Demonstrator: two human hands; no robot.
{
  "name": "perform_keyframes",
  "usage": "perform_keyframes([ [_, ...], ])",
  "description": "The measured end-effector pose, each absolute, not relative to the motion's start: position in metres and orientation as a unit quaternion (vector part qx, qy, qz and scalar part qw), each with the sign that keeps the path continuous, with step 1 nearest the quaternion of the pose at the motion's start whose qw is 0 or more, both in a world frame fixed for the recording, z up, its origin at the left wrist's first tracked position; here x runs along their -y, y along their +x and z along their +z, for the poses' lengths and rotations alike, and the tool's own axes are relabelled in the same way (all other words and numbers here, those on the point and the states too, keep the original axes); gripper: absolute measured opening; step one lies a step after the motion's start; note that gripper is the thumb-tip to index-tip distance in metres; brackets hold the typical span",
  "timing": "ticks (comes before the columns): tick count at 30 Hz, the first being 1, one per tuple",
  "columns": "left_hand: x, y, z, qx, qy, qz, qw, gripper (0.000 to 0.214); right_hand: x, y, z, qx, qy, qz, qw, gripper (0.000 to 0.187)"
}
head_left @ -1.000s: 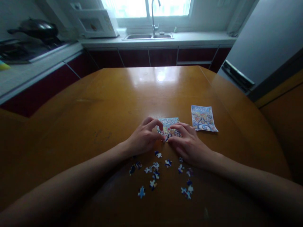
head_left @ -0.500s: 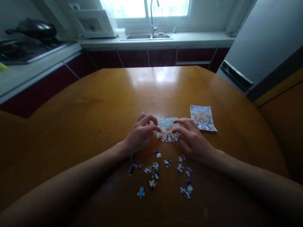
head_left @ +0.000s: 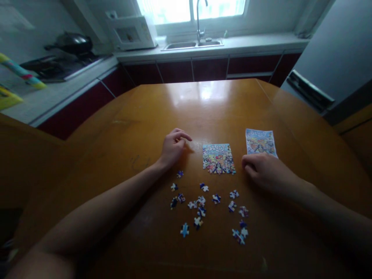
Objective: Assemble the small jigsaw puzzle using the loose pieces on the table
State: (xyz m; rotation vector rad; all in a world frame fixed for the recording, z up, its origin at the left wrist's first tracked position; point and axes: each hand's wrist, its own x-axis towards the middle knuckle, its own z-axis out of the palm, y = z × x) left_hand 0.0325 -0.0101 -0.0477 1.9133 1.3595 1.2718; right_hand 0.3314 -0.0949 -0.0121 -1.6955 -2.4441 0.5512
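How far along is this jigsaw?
Done: a joined block of puzzle lies on the table, its lower edge ragged. In hand: nothing clearly. The left hand rests open left of the block. The right hand lies curled to its right, just below the picture sheet, and may hide a piece. Left: over a dozen loose pieces scattered nearer the person.

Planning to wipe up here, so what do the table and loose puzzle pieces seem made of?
Table: likely wood or veneer with glossy varnish, given its warm brown colour and bright reflection. Loose puzzle pieces: probably printed cardboard, thin and flat; hard to confirm.
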Motion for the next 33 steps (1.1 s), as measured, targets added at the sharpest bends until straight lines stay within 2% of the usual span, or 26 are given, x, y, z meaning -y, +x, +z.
perform_keyframes([
  [3,0.007,0.031,-0.050,-0.499,0.678,0.472,0.262,0.025,0.095,0.331,-0.016,0.812,-0.559,0.167,0.030,0.018],
  [21,0.011,0.036,-0.051,-0.479,0.672,0.491,0.280,0.022,0.095,0.330,-0.013,0.807,-0.563,0.182,0.005,0.019],
  [26,0.009,0.035,-0.037,-0.456,0.693,0.483,0.282,0.021,0.093,0.332,-0.015,0.807,-0.560,0.188,0.008,0.018],
  [29,0.013,0.035,-0.018,-0.422,0.742,0.430,0.295,0.024,0.093,0.332,-0.017,0.808,-0.558,0.189,0.015,0.018],
  [33,0.036,0.038,0.003,-0.365,0.833,0.298,0.290,0.034,0.093,0.332,-0.018,0.807,-0.560,0.187,0.015,0.018],
])
